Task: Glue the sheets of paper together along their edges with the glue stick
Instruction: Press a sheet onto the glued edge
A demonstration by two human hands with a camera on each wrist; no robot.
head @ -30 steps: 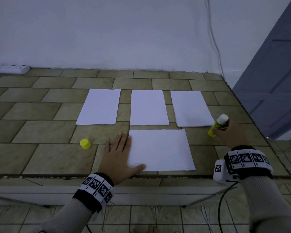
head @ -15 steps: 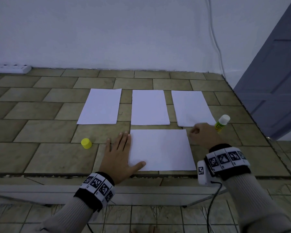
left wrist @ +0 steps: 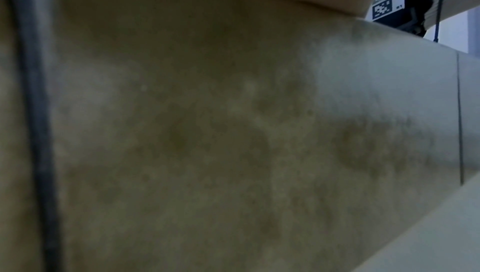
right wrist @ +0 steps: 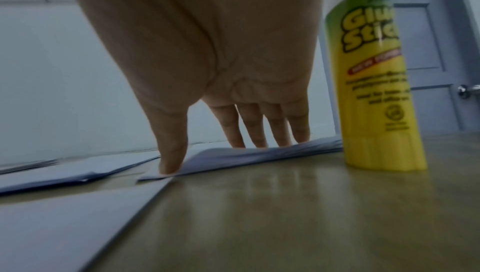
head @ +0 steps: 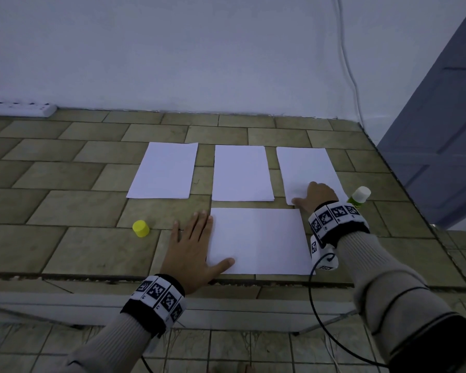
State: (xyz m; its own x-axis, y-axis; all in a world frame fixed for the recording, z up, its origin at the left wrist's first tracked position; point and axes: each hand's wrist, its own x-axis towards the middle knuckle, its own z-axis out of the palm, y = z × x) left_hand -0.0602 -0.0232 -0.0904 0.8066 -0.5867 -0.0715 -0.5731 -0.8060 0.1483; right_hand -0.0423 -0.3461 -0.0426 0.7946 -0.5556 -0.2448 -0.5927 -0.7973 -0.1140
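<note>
Left hand point(head: 193, 251) lies flat, fingers straight and close together, thumb on the near sheet point(head: 258, 240), pinning its left edge; right hand point(head: 316, 196) rests on the near corner of the far right sheet point(head: 306, 168), fingers point(right wrist: 262, 126) straight and side by side on the paper, thumb tip pressing the corner; glue stick point(head: 359, 197) stands upright, uncapped, just right of that hand, not held; yellow cap point(head: 141, 228) sits left of the left hand; two more sheets lie far left and far middle; step looks like fetching the right sheet for joining; next move likely calls for sliding or lifting it toward the near sheet, edges aligned; thin paper may buckle.
</note>
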